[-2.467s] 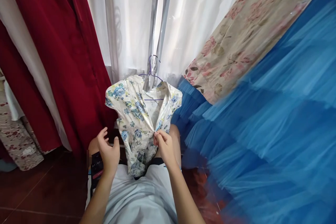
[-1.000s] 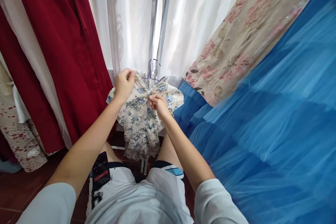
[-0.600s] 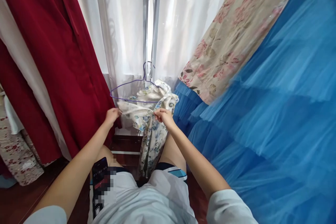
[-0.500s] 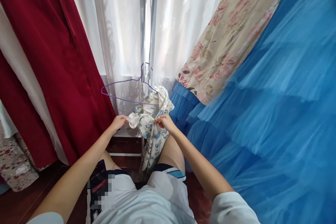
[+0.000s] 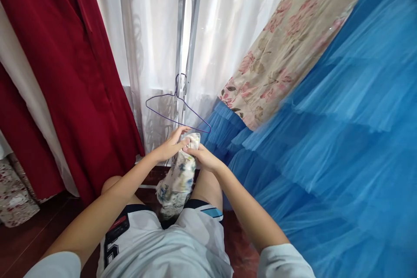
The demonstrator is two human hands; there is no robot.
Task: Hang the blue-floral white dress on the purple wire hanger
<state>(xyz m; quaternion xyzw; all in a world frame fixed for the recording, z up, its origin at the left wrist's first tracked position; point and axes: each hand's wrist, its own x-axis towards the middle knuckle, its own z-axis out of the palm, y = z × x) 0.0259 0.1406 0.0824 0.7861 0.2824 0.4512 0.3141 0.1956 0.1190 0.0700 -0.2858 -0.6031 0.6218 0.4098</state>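
A white dress (image 5: 182, 173) with blue and green flowers hangs gathered between my knees, its upper end bunched at my hands. My right hand (image 5: 205, 156) pinches that upper end from the right, thumb on top. On the other side, my left hand (image 5: 171, 145) has its thumb pressed on the fabric, while its fingers stretch along the top edge, partly hidden. Just above both hands, a purple wire hanger (image 5: 159, 115) hangs by its hook with no cloth on it. Much of the dress's lower part is bunched and blurred.
A grey metal rack post (image 5: 181, 21) rises in front of white curtains (image 5: 221, 17). Dark red cloth (image 5: 84, 108) hangs left. On the right hang a beige floral garment (image 5: 276, 52) and a ruffled blue tulle skirt (image 5: 342, 147). A phone (image 5: 117, 226) rests on my left thigh.
The dress has come away from the hanger and down toward my lap. My left hand has moved right and up, close to my right hand. The hanger has swung round, its right end lower.
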